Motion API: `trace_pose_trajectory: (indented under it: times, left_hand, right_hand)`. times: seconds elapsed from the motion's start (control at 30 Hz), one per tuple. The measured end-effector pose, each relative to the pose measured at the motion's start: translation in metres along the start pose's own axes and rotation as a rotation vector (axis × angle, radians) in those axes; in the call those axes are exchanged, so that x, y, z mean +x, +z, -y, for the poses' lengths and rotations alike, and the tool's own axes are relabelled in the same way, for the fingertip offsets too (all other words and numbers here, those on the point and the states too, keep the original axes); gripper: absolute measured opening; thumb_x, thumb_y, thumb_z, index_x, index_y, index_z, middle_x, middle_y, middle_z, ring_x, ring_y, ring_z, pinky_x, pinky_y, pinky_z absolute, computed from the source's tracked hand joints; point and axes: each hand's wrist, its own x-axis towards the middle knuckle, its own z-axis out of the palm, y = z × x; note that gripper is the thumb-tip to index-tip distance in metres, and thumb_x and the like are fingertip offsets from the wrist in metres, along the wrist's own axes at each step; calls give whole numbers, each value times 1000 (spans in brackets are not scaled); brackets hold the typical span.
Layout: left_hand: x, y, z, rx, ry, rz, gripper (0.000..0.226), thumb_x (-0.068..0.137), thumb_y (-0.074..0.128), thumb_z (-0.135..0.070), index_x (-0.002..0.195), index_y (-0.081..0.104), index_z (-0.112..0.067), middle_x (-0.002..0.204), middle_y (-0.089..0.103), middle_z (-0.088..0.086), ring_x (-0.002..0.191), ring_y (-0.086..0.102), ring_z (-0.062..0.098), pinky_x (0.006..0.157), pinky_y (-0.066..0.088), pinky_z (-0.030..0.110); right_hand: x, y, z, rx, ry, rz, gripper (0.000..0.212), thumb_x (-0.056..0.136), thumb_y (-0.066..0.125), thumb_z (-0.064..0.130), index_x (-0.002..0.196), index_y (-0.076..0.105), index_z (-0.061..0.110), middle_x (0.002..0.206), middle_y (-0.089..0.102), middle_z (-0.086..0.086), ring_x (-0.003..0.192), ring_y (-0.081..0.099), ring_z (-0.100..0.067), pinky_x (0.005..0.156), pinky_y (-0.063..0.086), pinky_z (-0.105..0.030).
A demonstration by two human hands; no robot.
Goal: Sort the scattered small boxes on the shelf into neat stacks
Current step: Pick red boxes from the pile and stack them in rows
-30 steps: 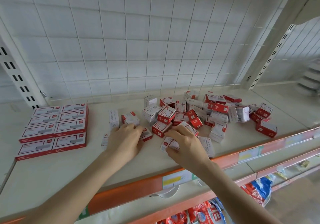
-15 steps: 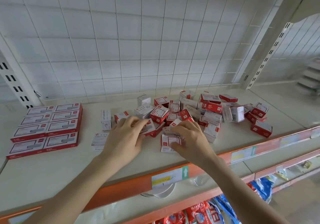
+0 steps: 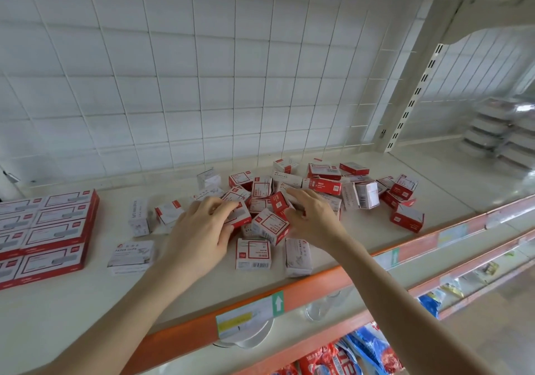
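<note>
Store shelf (image 3: 72, 302): neat stacks (image 3: 52, 229) at 9, scattered small boxes (image 3: 324, 183) 12 to 3 of hands; left hand (image 3: 199, 229) cupped over red box (image 3: 241, 216), grip unclear; right hand (image 3: 314, 219) flat on pile. Risk: careless sweep, front boxes (image 3: 298, 256) off edge at 6.

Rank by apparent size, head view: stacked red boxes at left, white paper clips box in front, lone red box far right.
1. stacked red boxes, by far largest.
2. paper clips box.
3. lone red box.
The last two look close; the paper clips box sits nearer the camera, so unsure.
</note>
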Motion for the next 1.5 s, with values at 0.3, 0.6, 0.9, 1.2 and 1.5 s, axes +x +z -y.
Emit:
trace_pose_trajectory:
  times: [0.3,0.6,0.9,1.2,1.5]
  left_hand:
    - [8,4,2,-3,-10,-29,46,62,82,-3,105,67,-7,90,65,11,76,64,35,59,53,40]
    - [17,2,-4,-34,-18,2,42,68,78,-6,109,66,-8,95,65,12,84,64,35,64,53,43]
    - [26,5,-15,-86,36,12,43,70,76,-3,112,65,-6,102,64,14,93,62,36,67,53,40]
    - [34,12,-25,-136,96,42,43,68,78,-5,109,66,-6,99,64,11,90,62,34,63,54,38]
    - [38,12,-27,-133,138,60,42,69,78,-7,109,66,-5,99,65,11,91,62,34,62,54,35]
  right_hand:
    - [16,8,6,-33,-47,56,42,91,50,19,132,45,11,134,46,-5,123,43,-21,99,42,-34]
    - [7,-7,2,2,-105,-79,28,90,53,14,115,60,1,119,56,-12,106,53,-24,85,45,-30]
    - [3,-33,-18,-237,-23,-186,29,82,63,15,110,65,8,113,64,-6,107,51,-32,89,44,-42]
    - [-5,-34,-43,-197,177,-241,36,88,58,24,122,56,12,118,61,-3,108,54,-22,81,42,-30]
    - [-19,-34,-59,-179,330,-339,34,85,61,21,117,58,12,106,65,-6,89,60,-25,68,52,-35]
